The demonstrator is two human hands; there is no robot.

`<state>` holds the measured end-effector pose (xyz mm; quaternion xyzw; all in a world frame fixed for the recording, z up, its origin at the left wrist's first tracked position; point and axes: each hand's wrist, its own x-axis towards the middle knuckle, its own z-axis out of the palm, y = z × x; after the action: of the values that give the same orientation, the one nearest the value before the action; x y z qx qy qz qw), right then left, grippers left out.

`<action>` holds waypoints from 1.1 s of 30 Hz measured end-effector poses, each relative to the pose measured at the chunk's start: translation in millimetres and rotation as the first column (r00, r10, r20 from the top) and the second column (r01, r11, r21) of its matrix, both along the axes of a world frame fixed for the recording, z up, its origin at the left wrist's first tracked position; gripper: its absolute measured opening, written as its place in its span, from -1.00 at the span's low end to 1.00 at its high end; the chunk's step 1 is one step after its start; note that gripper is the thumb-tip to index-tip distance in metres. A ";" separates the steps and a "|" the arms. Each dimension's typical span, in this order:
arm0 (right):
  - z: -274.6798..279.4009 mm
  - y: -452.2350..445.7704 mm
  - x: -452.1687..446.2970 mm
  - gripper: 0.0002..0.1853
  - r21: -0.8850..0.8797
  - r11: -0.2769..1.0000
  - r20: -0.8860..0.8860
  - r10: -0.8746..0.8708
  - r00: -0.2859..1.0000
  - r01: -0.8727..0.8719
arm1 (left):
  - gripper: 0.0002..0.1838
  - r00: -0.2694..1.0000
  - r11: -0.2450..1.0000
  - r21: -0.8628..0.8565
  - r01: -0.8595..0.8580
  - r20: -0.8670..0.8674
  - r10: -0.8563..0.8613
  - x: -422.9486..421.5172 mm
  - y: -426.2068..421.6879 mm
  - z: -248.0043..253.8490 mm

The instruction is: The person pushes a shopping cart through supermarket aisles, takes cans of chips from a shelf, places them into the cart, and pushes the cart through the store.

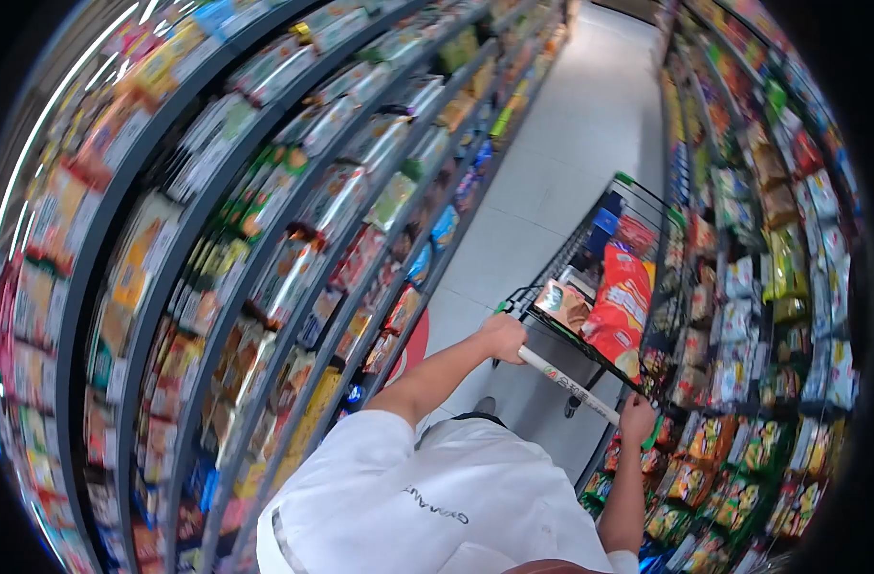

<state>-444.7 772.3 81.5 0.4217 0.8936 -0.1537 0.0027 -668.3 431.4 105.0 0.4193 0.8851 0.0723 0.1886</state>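
My left hand (pixel 503 338) is closed round the left end of a white shopping cart handle (pixel 569 385) with printed lettering. At the right end, my right hand (pixel 637 419) grips the same handle. Ahead of the handle is the dark wire cart (pixel 624 179) with green corner pieces. A large red snack bag (pixel 621 304) lies in its basket, beside a beige and brown package (pixel 561 303). Farther forward in the basket is a blue item (pixel 605 220), its kind unclear. My white shirt sleeves lead to both forearms.
Tall shelves (pixel 241 143) full of packaged goods line the left side. More shelves (pixel 733 316) with bagged goods stand close to the cart's right side. A pale tiled floor (pixel 590 91) runs forward between them. A red round shape (pixel 416 342) shows by the left shelves.
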 end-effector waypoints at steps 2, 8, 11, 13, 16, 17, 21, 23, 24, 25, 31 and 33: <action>-10.6 6.5 -12.3 -0.59 0.017 0.999 0.044 -0.046 0.998 0.045 | -0.48 0.999 0.999 -0.037 0.035 0.021 -0.034 -15.9 2.8 0.1; -16.5 13.2 -38.4 -0.65 -0.044 0.993 -0.043 -0.113 0.993 0.112 | -0.38 0.996 0.979 -0.180 0.093 0.018 -0.091 -49.8 23.4 5.0; -10.5 24.9 -54.4 -0.65 -0.036 0.985 0.038 -0.169 0.985 0.171 | -0.37 0.997 0.985 -0.154 0.072 -0.018 -0.076 -54.3 40.1 9.9; -1.8 32.4 -58.5 -0.67 -0.017 0.984 -0.107 -0.179 0.978 0.178 | -0.40 0.997 0.986 -0.154 0.069 -0.009 -0.071 -58.3 55.3 18.2; 6.3 40.8 -62.2 -0.66 -0.043 0.986 -0.110 -0.165 0.980 0.161 | -0.43 0.998 0.984 -0.171 0.054 -0.028 -0.060 -56.8 59.7 16.5; 3.0 47.5 -65.0 -0.66 -0.042 0.987 -0.113 -0.156 0.981 0.152 | -0.43 0.998 0.984 -0.171 0.049 -0.033 -0.055 -58.8 63.9 11.5; 4.5 73.8 -75.5 -0.66 -0.037 0.992 -0.111 -0.126 0.986 0.122 | -0.44 0.999 0.985 -0.170 0.022 -0.032 -0.028 -61.1 84.5 10.7; 4.7 88.9 -82.9 -0.66 -0.035 0.992 -0.125 -0.123 0.984 0.120 | -0.44 0.999 0.986 -0.167 0.007 -0.033 -0.013 -62.5 96.0 9.8; 4.2 95.7 -87.0 -0.66 -0.034 0.993 -0.134 -0.120 0.984 0.117 | -0.43 0.999 0.986 -0.166 -0.002 -0.035 -0.004 -63.4 102.1 10.1; 3.8 101.5 -91.0 -0.66 -0.042 0.993 -0.140 -0.117 0.983 0.112 | -0.44 0.999 0.984 -0.178 -0.008 -0.035 0.002 -63.7 107.7 11.2; 0.1 144.5 -114.6 -0.69 -0.056 0.997 -0.204 -0.058 0.977 0.048 | -0.45 0.998 0.971 -0.236 -0.039 -0.057 0.026 -72.7 147.1 16.6; -0.5 154.6 -122.2 -0.69 -0.054 0.998 -0.244 -0.041 0.969 0.029 | -0.46 0.997 0.970 -0.238 -0.041 -0.071 0.025 -78.6 156.2 14.2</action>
<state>-566.9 926.9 80.9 0.4150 0.8754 -0.2269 -0.0998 -746.9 587.6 119.2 0.3810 0.9000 -0.0460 0.2067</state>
